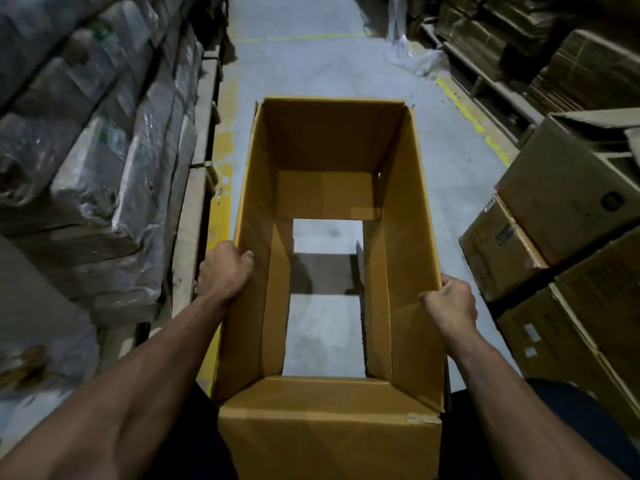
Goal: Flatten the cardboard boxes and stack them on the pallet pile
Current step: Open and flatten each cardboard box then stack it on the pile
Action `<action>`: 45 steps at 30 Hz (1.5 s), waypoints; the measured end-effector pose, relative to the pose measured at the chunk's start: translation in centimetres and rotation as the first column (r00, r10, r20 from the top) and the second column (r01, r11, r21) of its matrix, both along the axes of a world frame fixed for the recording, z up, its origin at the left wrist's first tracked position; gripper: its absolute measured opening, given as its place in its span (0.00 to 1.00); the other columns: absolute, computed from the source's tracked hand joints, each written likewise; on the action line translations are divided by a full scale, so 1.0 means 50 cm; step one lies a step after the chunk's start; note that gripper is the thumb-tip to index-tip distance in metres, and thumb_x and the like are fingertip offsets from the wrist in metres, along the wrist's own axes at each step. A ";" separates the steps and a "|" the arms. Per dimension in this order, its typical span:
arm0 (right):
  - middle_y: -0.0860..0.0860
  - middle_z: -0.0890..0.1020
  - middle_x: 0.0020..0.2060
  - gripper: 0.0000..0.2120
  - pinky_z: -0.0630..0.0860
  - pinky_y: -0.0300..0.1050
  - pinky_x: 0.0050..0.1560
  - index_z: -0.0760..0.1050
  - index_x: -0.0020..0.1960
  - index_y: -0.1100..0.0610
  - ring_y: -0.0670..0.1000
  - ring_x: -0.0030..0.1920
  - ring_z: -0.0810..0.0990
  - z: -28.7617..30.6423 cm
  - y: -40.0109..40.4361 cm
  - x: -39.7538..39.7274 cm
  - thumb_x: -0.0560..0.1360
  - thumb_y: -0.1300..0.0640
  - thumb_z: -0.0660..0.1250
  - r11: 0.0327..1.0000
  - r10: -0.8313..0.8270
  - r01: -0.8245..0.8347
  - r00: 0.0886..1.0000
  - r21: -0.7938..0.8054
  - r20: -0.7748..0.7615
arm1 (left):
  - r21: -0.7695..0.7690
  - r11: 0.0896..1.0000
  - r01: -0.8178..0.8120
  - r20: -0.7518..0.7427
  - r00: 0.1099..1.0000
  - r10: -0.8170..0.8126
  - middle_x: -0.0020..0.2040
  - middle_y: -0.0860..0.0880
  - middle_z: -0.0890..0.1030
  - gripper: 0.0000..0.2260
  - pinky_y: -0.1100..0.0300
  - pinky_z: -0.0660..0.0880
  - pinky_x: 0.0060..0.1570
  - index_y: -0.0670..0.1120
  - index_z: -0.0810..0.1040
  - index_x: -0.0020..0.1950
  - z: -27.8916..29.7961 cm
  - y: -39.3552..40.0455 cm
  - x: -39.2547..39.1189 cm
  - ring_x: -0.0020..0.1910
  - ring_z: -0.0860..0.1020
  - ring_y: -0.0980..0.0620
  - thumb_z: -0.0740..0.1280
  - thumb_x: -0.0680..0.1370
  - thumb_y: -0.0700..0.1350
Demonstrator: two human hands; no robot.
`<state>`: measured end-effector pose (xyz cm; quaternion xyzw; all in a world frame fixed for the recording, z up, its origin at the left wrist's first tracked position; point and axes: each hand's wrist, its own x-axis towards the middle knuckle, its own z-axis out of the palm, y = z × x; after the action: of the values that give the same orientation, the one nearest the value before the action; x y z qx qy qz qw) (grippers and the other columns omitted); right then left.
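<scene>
A tall brown cardboard box (408, 216) stands open in front of me, held upright above the grey floor. Its bottom flaps hang open, so I see the floor through it. My left hand (225, 270) grips the top edge of the left wall. My right hand (450, 303) grips the top edge of the right wall. The near top flap (329, 438) hangs down toward my legs, with a scrap of tape at its right corner. A pile of flattened cardboard (512, 32) lies on pallets at the far right.
Plastic-wrapped bundles (114, 161) on pallets line the left side. Stacked closed cartons (568, 244) stand close on the right. A grey aisle floor (311, 64) with yellow lines runs ahead. Crumpled plastic wrap (408, 53) lies far ahead on the right.
</scene>
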<state>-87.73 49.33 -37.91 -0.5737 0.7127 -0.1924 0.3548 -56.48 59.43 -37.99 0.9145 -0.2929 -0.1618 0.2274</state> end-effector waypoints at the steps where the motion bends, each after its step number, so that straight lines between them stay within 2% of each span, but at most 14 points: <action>1: 0.51 0.78 0.41 0.08 0.68 0.41 0.35 0.78 0.57 0.52 0.48 0.35 0.73 0.000 -0.002 -0.001 0.80 0.62 0.66 1.000 -0.008 0.008 1.000 -0.003 0.003 | -0.006 1.000 -0.004 -0.001 1.000 0.004 0.44 0.44 0.78 0.11 0.47 0.79 0.48 0.45 0.75 0.48 0.000 0.000 0.003 0.44 0.78 0.43 0.66 0.80 0.53; 6: 0.49 0.79 0.37 0.10 0.70 0.44 0.36 0.77 0.48 0.49 0.49 0.36 0.75 -0.005 -0.017 -0.006 0.77 0.64 0.66 0.999 -0.044 0.044 0.999 -0.015 0.009 | -0.046 0.999 0.014 0.029 1.000 -0.012 0.45 0.43 0.79 0.10 0.51 0.77 0.44 0.44 0.75 0.50 0.012 0.001 0.011 0.44 0.79 0.44 0.66 0.81 0.51; 9: 0.51 0.79 0.39 0.09 0.70 0.43 0.37 0.77 0.49 0.49 0.51 0.37 0.76 -0.007 -0.029 0.000 0.78 0.63 0.66 0.998 -0.065 0.066 0.998 -0.023 0.026 | -0.058 0.996 0.069 0.031 0.997 -0.067 0.44 0.44 0.79 0.10 0.46 0.79 0.48 0.44 0.76 0.52 0.011 0.005 -0.009 0.44 0.79 0.44 0.65 0.81 0.51; 13: 0.54 0.81 0.44 0.05 0.74 0.47 0.47 0.77 0.50 0.52 0.57 0.43 0.78 -0.011 -0.052 0.011 0.78 0.61 0.68 0.991 -0.130 0.131 0.987 -0.006 0.090 | -0.017 0.975 0.221 0.095 0.971 -0.219 0.46 0.44 0.81 0.10 0.47 0.79 0.49 0.44 0.76 0.52 -0.002 0.017 -0.058 0.46 0.80 0.42 0.66 0.81 0.50; 16: 0.55 0.81 0.43 0.07 0.79 0.51 0.50 0.75 0.44 0.52 0.60 0.45 0.80 -0.011 -0.075 0.016 0.76 0.63 0.67 0.974 -0.229 0.226 0.958 0.037 0.175 | 0.030 0.934 0.356 0.122 0.926 -0.357 0.48 0.43 0.83 0.12 0.46 0.78 0.48 0.45 0.77 0.54 -0.017 0.032 -0.099 0.48 0.81 0.39 0.64 0.79 0.52; 20: 0.53 0.81 0.41 0.10 0.81 0.60 0.55 0.72 0.38 0.51 0.60 0.46 0.82 -0.005 -0.099 0.022 0.75 0.62 0.66 0.950 -0.312 0.301 0.910 0.083 0.274 | 0.040 0.870 0.492 0.119 0.862 -0.493 0.53 0.44 0.83 0.15 0.47 0.77 0.49 0.49 0.72 0.67 -0.027 0.055 -0.166 0.51 0.80 0.37 0.63 0.81 0.51; 23: 0.53 0.81 0.41 0.08 0.82 0.58 0.52 0.73 0.42 0.51 0.57 0.45 0.83 0.005 -0.103 0.038 0.76 0.63 0.64 0.946 -0.324 0.309 0.885 0.100 0.335 | 0.026 0.824 0.567 0.093 0.819 -0.566 0.60 0.46 0.80 0.19 0.48 0.74 0.50 0.53 0.63 0.73 -0.025 0.070 -0.208 0.55 0.79 0.38 0.58 0.83 0.53; 27: 0.53 0.80 0.40 0.09 0.82 0.51 0.48 0.75 0.46 0.56 0.56 0.44 0.82 0.013 -0.107 0.058 0.72 0.68 0.61 0.938 -0.345 0.320 0.834 0.132 0.431 | 0.059 0.762 0.645 -0.026 0.764 -0.645 0.75 0.49 0.68 0.25 0.50 0.70 0.61 0.53 0.53 0.79 -0.026 0.082 -0.245 0.67 0.73 0.44 0.51 0.84 0.58; 31: 0.58 0.82 0.54 0.25 0.81 0.60 0.56 0.74 0.62 0.61 0.60 0.53 0.81 -0.016 -0.124 0.063 0.66 0.64 0.62 0.930 -0.366 0.341 0.823 0.137 0.434 | 0.224 0.694 0.684 -0.070 0.721 -0.689 0.81 0.50 0.55 0.37 0.49 0.63 0.70 0.51 0.47 0.81 -0.017 0.078 -0.289 0.77 0.61 0.47 0.51 0.79 0.69; 34: 0.59 0.81 0.54 0.21 0.81 0.59 0.55 0.73 0.64 0.63 0.60 0.52 0.81 0.001 -0.113 0.071 0.71 0.66 0.61 0.932 -0.362 0.325 0.835 0.158 0.415 | 0.274 0.682 0.679 -0.024 0.713 -0.700 0.79 0.47 0.59 0.43 0.48 0.69 0.64 0.50 0.48 0.80 -0.019 0.050 -0.314 0.73 0.66 0.43 0.61 0.75 0.70; 36: 0.58 0.82 0.51 0.15 0.82 0.59 0.53 0.74 0.59 0.64 0.59 0.50 0.82 0.009 -0.108 0.075 0.73 0.67 0.61 0.939 -0.343 0.309 0.843 0.148 0.414 | 0.261 0.710 0.654 0.014 0.733 -0.680 0.75 0.47 0.66 0.41 0.48 0.73 0.56 0.51 0.51 0.78 -0.023 0.026 -0.320 0.66 0.73 0.41 0.67 0.74 0.66; 39: 0.56 0.83 0.42 0.08 0.83 0.60 0.48 0.76 0.48 0.61 0.59 0.44 0.84 0.000 -0.119 0.078 0.71 0.66 0.61 0.956 -0.291 0.264 0.839 0.125 0.460 | 0.217 0.753 0.622 0.084 0.756 -0.649 0.63 0.47 0.77 0.29 0.50 0.72 0.47 0.51 0.60 0.71 -0.025 -0.005 -0.330 0.56 0.78 0.38 0.68 0.75 0.58; 42: 0.58 0.85 0.42 0.13 0.84 0.61 0.43 0.77 0.49 0.61 0.61 0.43 0.86 -0.022 -0.142 0.080 0.66 0.62 0.62 0.963 -0.267 0.240 0.818 0.119 0.509 | 0.189 0.792 0.581 0.210 0.764 -0.611 0.52 0.45 0.81 0.16 0.52 0.65 0.40 0.50 0.67 0.65 -0.025 -0.018 -0.334 0.50 0.79 0.37 0.62 0.79 0.51; 45: 0.61 0.84 0.45 0.15 0.84 0.63 0.43 0.77 0.53 0.60 0.62 0.44 0.86 -0.011 -0.137 0.102 0.68 0.57 0.63 0.972 -0.233 0.197 0.787 0.124 0.572 | 0.123 0.835 0.536 0.225 0.805 -0.549 0.48 0.43 0.82 0.10 0.52 0.64 0.39 0.51 0.72 0.59 -0.030 -0.030 -0.318 0.48 0.79 0.36 0.61 0.80 0.51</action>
<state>-82.63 42.46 -38.44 -0.3917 0.6356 -0.3770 0.5481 -72.38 57.96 -39.48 0.8112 -0.5638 -0.1107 0.1082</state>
